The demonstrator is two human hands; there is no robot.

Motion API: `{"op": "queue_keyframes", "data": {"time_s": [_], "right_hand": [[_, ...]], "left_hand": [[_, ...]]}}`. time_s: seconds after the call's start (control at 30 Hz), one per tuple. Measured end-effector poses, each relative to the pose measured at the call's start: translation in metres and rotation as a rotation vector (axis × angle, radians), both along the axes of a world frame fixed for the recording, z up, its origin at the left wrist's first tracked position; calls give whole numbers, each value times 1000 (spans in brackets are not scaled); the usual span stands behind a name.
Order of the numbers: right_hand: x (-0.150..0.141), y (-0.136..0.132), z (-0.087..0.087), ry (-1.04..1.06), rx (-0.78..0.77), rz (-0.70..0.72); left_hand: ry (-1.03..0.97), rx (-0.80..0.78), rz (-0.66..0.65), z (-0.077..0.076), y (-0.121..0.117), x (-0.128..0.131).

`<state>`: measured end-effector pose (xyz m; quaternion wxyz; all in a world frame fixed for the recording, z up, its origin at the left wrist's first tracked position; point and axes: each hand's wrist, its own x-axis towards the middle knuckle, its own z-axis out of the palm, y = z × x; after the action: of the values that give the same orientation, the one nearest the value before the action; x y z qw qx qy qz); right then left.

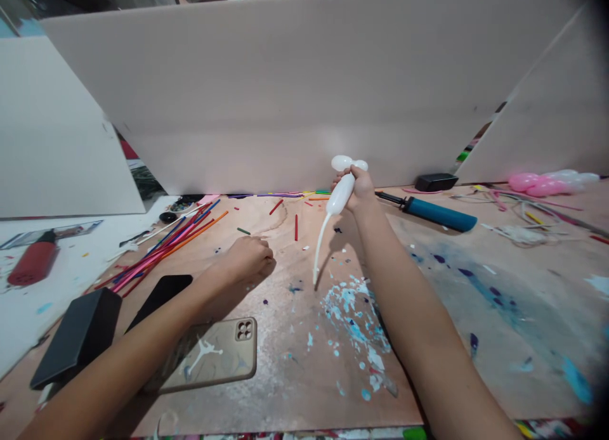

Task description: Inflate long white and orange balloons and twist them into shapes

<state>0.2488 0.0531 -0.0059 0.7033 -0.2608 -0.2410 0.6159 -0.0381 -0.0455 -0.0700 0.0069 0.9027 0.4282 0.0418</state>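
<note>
My right hand [360,187] is closed around a partly inflated white modelling balloon [339,196], held up near the back board. Two small twisted bubbles stick out above my fingers, and the thin uninflated tail hangs down toward the paint-spattered table [304,364]. My left hand [247,257] rests on the table as a loose fist, knuckles down, beside a small green balloon piece [243,231]. Whether anything is inside that fist is hidden.
A bundle of long uninflated balloons [166,243] lies at the left. A blue hand pump [435,214] lies at the right, a red pump [32,262] far left. A phone [209,354], dark phone [159,294] and black box [76,335] sit near my left arm. Pink and white balloons [547,183] lie far right.
</note>
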Motion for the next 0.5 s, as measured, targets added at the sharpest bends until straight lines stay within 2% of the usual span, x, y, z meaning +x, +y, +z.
{"op": "queue_keyframes", "data": {"time_s": [0.27,0.5], "right_hand": [[12,2,-1,71,13,7],[17,2,0,81,29,-20]], "left_hand": [[36,-51,84,3,4,-12],[83,28,241,14,11,-25]]}}
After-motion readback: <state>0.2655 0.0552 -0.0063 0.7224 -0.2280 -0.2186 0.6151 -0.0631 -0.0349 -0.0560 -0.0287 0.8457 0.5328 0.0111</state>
